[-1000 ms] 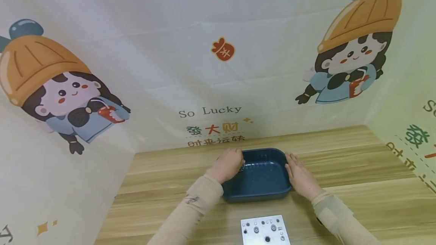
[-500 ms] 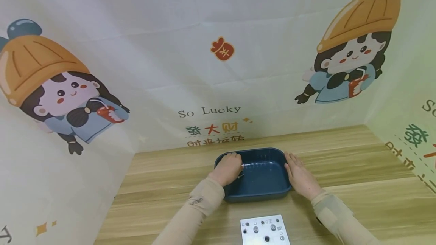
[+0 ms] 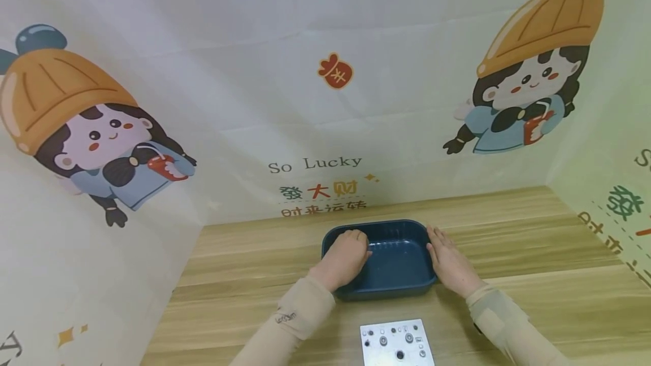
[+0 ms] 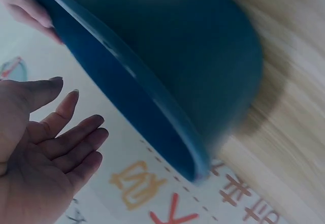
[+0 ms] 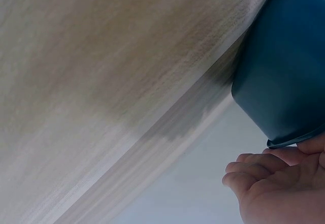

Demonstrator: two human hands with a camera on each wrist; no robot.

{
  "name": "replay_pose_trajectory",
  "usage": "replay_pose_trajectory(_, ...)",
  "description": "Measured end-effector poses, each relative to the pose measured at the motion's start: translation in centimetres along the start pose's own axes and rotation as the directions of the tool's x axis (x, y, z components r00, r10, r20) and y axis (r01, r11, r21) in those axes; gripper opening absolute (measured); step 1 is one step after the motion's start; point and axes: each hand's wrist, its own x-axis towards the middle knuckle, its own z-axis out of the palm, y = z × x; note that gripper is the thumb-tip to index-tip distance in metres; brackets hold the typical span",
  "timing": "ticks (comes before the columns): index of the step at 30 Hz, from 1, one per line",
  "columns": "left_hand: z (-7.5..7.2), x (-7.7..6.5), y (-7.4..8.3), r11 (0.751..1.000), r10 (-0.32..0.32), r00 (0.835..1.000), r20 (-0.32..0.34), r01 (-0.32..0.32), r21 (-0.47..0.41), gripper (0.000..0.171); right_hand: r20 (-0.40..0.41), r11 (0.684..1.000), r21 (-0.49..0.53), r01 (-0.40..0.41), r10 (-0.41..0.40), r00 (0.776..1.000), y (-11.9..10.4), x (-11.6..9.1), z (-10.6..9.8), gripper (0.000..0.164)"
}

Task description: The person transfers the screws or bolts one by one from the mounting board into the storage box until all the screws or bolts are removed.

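A dark blue rectangular tray [image 3: 391,290] with raised walls sits on the wooden table. My left hand [image 3: 346,258] hovers over the tray's left part and covers that side in the head view. In the left wrist view, the fingers of the left hand [image 4: 48,142] are loosely bent, thumb apart from them, with nothing between. Along the tray's right wall lies my right hand [image 3: 452,264], its fingers straight against the outside and its thumb by the rim. The right wrist view has the right hand [image 5: 284,183] right at the rim of the blue tray [image 5: 284,71].
In front of the tray, near the bottom edge of the head view, lies a silver metal plate [image 3: 391,343] with several holes and round fittings. A printed cloth backdrop [image 3: 244,117] rises behind the table [image 3: 244,275] and along both sides.
My left hand has come slightly nearer from the tray's far left corner. Small metallic bits seen under its fingertips earlier no longer show. The right hand and tray keep their places.
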Motion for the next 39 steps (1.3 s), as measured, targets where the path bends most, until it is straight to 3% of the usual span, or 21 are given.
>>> replay_pose_trajectory(12,-2.2,-2.0,6.2,0.996,0.085,0.996,0.01,-0.085,-0.005,0.019,-0.011,1.0,0.001,0.01,-0.01,1.0,0.2,0.0,0.1,0.047)
replay_pose_trajectory(19,-2.3,-3.5,8.9,0.984,0.18,0.982,-0.059,-0.179,0.022,0.013,-0.005,1.0,0.012,0.003,-0.003,1.0,0.3,0.0,0.0,0.047)
replay_pose_trajectory(24,-2.2,-4.4,10.1,0.967,0.253,0.967,0.001,-0.253,-0.005,0.016,0.001,1.0,0.02,0.002,-0.002,1.0,0.2,0.0,0.0,0.047)
replay_pose_trajectory(30,-1.4,-5.2,10.9,0.96,0.279,0.953,0.115,-0.277,-0.038,0.023,0.007,1.0,0.016,-0.007,0.007,1.0,0.1,0.0,-0.1,0.047)
replay_pose_trajectory(33,-0.7,-5.5,11.3,0.958,0.285,0.952,0.114,-0.286,-0.007,0.024,0.011,1.0,0.015,-0.009,0.009,1.0,0.0,0.0,-0.1,0.047)
replay_pose_trajectory(39,0.3,-6.0,11.7,0.94,0.332,0.942,0.046,-0.334,0.07,0.021,0.009,1.0,0.014,-0.004,0.004,1.0,0.0,-0.1,0.0,0.047)
